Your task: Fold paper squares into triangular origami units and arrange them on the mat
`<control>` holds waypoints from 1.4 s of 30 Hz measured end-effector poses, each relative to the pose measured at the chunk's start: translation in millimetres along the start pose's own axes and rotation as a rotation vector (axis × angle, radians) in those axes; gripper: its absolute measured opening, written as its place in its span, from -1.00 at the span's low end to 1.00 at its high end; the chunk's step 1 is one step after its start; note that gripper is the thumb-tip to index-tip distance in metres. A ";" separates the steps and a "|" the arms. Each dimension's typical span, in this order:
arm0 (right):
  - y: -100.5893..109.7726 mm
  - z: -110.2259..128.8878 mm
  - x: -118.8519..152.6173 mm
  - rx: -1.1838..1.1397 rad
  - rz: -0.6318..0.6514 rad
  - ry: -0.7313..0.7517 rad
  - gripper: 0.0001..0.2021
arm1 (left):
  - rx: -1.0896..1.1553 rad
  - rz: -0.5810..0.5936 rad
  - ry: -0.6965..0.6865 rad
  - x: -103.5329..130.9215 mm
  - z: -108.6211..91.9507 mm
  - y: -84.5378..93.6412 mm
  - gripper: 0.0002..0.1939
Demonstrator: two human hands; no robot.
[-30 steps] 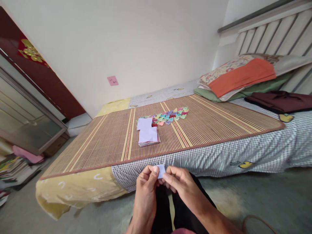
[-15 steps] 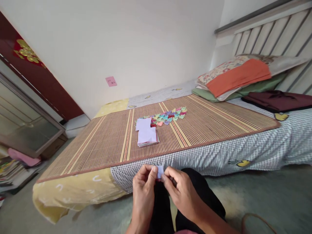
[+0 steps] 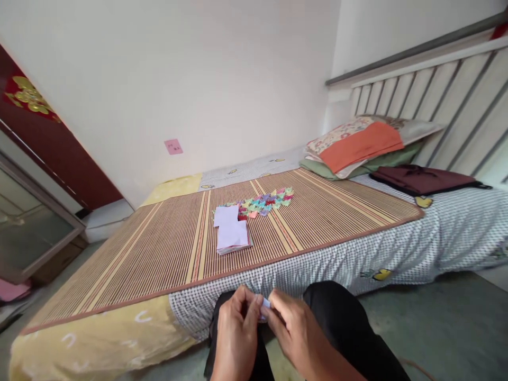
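A small pale lilac paper is pinched between both hands above the lap, mostly covered by the fingers. My left hand grips its left side with thumb and fingertips. From the right, my right hand grips its other side. Beyond them, on the bamboo mat, lies a stack of lilac paper sheets, with another lilac sheet partly behind it. Rows of small colourful folded paper pieces stretch to the right of the sheets.
The bed's checked cover hangs over the front edge. Pillows and a maroon bag rest at the right end. A cabinet with a glass door stands at the left.
The view has shifted, and both hands appear lower in it. Less of the lilac paper shows between the fingers, and it looks narrower. The hands are closer together.
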State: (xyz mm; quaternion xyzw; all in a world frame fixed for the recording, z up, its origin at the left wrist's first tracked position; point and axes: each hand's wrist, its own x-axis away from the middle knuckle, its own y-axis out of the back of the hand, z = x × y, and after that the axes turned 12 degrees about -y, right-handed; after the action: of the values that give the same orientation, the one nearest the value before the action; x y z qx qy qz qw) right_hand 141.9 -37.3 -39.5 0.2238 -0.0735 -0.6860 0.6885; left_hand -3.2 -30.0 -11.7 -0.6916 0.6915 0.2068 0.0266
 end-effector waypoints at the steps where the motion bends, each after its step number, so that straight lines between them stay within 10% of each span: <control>1: -2.7 -1.5 -1.9 -0.007 0.005 -0.007 -0.69 | 0.000 -0.002 -0.001 -1.6 2.2 0.8 -0.59; 12: -8.7 4.9 -103.2 -0.613 0.366 -0.231 -0.51 | 0.140 0.058 -0.038 -98.3 12.4 22.1 -0.56; 23: -27.7 -0.8 -246.0 -0.681 0.129 -0.118 -0.56 | 0.350 -0.043 -0.054 -221.6 41.3 26.9 -0.74; 42: -50.7 -35.9 -283.2 -0.611 -0.058 -0.142 -0.66 | 0.386 -0.188 0.055 -244.6 95.0 0.5 -0.60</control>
State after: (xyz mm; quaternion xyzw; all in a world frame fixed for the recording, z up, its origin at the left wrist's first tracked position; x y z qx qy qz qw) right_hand 96.7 249.0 -33.8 -0.0397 0.0946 -0.7095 0.6972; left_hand -17.2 232.0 -19.3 -0.7405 0.6513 0.0483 0.1589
